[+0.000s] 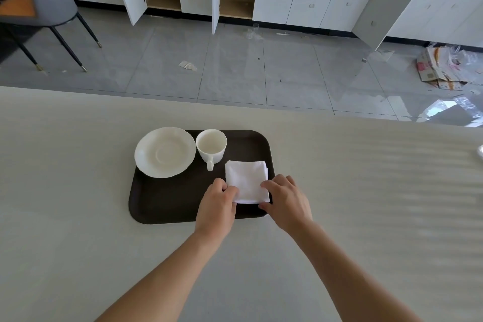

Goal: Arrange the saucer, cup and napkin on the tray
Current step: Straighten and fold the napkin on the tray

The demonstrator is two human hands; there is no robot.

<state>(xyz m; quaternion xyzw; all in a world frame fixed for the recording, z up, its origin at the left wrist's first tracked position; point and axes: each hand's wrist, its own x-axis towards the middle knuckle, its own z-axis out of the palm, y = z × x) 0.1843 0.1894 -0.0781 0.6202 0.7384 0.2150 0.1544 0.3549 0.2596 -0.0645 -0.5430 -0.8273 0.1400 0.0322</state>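
A dark brown tray [170, 201] lies on the pale table. On its far left corner rests a white saucer [165, 152], overhanging the rim a little. A white cup [211, 144] stands upright beside it, handle pointing toward me. A folded white napkin [247, 180] lies flat on the tray's right side. My left hand [217, 206] pinches the napkin's near left corner. My right hand [286, 200] holds its near right edge, fingers curled over the fabric.
The pale table [78, 217] stretches wide on all sides of the tray. Its far edge runs just beyond the tray, with a grey tiled floor [235, 68], white cabinets and a chair [52, 8] behind. A small white object [480, 151] shows at the right edge.
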